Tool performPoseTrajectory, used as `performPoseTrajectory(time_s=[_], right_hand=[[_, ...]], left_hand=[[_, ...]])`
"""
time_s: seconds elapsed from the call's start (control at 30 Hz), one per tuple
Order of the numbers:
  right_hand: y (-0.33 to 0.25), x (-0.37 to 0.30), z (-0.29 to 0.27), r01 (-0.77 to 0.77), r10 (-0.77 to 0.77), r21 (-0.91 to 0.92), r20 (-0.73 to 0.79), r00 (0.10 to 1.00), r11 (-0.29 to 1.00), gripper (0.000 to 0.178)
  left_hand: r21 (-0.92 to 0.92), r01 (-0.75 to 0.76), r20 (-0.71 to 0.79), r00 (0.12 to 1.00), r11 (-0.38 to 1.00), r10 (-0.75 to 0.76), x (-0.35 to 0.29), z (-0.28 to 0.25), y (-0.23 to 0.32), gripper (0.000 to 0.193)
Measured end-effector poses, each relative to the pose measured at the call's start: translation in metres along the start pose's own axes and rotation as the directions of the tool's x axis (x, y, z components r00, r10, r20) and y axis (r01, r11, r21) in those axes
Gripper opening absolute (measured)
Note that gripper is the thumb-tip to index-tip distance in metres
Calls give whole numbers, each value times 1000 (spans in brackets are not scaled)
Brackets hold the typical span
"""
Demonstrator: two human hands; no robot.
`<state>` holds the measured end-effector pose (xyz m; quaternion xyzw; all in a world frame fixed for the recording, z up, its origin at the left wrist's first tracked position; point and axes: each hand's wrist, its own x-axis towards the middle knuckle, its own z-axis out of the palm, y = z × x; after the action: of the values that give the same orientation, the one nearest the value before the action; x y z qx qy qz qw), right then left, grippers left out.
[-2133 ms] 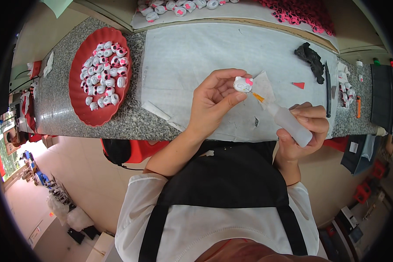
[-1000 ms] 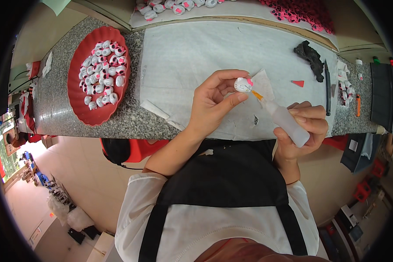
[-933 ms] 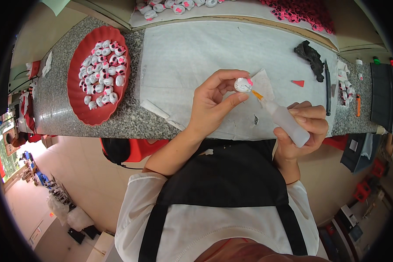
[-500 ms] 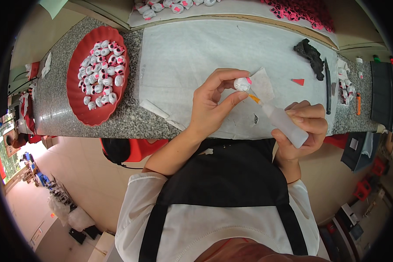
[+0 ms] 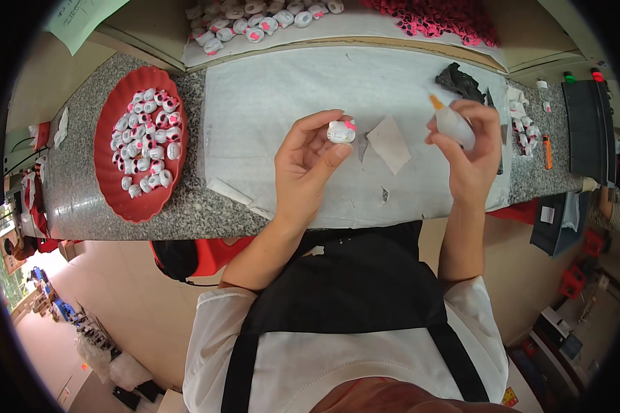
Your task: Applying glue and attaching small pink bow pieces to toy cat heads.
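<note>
Between the thumb and fingers of my left hand (image 5: 306, 162) is a small white figurine head (image 5: 341, 131) with a pink patch at its upper right. My right hand (image 5: 472, 148) grips a translucent squeeze bottle (image 5: 455, 126), its orange nozzle pointing up and to the left. Bottle and head are well apart. A pale square of paper (image 5: 390, 144) lies on the white work sheet (image 5: 275, 82) between my hands. Beyond my right hand sits a crumpled black piece (image 5: 461, 81), partly covered by the hand.
At the left stands a red scalloped tray (image 5: 107, 168) holding several white and pink heads. A shelf at the back carries more white heads (image 5: 269, 25) and a pile of pink pieces (image 5: 441, 20). An orange pen-like tool (image 5: 547, 151) and a dark bin (image 5: 589, 131) are at the right.
My right hand has lifted the bottle away from the head and turned its nozzle upward. My left hand has moved left with the head. The whole view has shifted slightly.
</note>
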<state>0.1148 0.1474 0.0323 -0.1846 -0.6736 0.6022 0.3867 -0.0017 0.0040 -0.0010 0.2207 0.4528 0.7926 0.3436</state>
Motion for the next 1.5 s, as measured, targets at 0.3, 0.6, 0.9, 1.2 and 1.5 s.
performPoseTrajectory(time_s=[0.3, 0.6, 0.9, 1.2, 1.5], right_hand=[[52, 116, -7, -75, 171, -690, 71, 983, 720, 27], [60, 152, -11, 315, 65, -904, 347, 936, 290, 24], [0, 54, 11, -173, 216, -257, 151, 965, 951, 8], [-5, -16, 31, -417, 370, 170, 250, 895, 893, 9], [7, -15, 27, -420, 383, 139, 233, 894, 897, 8]], left_hand=[[-93, 48, -5, 999, 995, -48, -1, 6, 4, 33], [-72, 62, 28, 998, 995, -61, -2, 2, 1, 32], [-52, 33, 8, 999, 998, -33, -2, -1, 2, 31], [342, -229, 77, 973, 911, 216, -1, 8, -6, 28], [476, -293, 196, 954, 829, 225, -2, 5, -6, 29]])
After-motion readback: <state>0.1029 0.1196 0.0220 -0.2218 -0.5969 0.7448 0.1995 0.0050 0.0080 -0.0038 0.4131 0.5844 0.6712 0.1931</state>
